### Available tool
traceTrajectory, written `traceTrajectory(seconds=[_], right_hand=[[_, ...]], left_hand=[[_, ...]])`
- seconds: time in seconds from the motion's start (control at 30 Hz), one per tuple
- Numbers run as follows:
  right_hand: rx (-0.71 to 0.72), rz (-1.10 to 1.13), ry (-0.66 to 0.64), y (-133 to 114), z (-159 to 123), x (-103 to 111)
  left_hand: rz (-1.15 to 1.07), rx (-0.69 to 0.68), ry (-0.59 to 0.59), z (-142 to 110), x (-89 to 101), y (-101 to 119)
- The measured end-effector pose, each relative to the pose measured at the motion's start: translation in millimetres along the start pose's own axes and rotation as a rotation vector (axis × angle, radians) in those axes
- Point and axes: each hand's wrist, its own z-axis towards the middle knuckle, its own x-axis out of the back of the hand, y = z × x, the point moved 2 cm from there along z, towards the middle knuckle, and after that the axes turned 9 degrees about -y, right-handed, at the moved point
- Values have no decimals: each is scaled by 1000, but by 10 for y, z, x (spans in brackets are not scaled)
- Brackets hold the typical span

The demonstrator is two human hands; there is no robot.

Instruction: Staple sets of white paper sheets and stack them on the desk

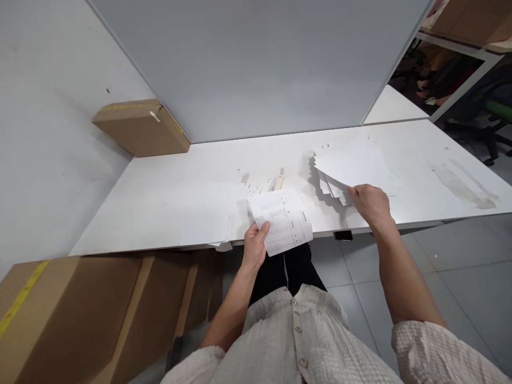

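Note:
My left hand (256, 245) pinches a printed sheet of paper (282, 221) by its lower left edge, thumb on top. Rows of small text and numbers, too small to read, cover the sheet, which is tilted over the table's front edge. To the right, my right hand (370, 202) is closed on the near corner of a stack of paper (352, 162). Its sheets are fanned unevenly on the left side, and the top one looks blank. A small beige object (279, 182) lies just behind the printed sheet, partly hidden by it.
Flat white paper (208, 226) lies on the white table (160, 197) at the left front. A cardboard box (140, 128) leans in the back left corner beside a grey panel (264, 64). Larger cardboard boxes (80, 314) stand at the lower left. A chair (490, 120) is at the far right.

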Motion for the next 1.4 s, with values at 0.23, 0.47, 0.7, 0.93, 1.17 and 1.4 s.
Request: traceTrajectory(seconds=[0.23, 0.47, 0.7, 0.93, 1.17, 1.4], right_hand=[[98, 141, 463, -10, -309, 180], [320, 689, 375, -476, -937, 144], [425, 1354, -188, -951, -1224, -453], [441, 1096, -122, -1014, -1320, -504], [680, 866, 86, -1157, -1480, -313], [745, 914, -58, -1291, -1528, -317]], left_hand=[[-1, -66, 0, -26, 35, 109], [-60, -137, -43, -76, 93, 293], [26, -75, 33, -103, 84, 82], [368, -173, 141, -157, 98, -69], [282, -22, -227, -486, -248, 137], [-146, 131, -192, -526, -330, 216]])
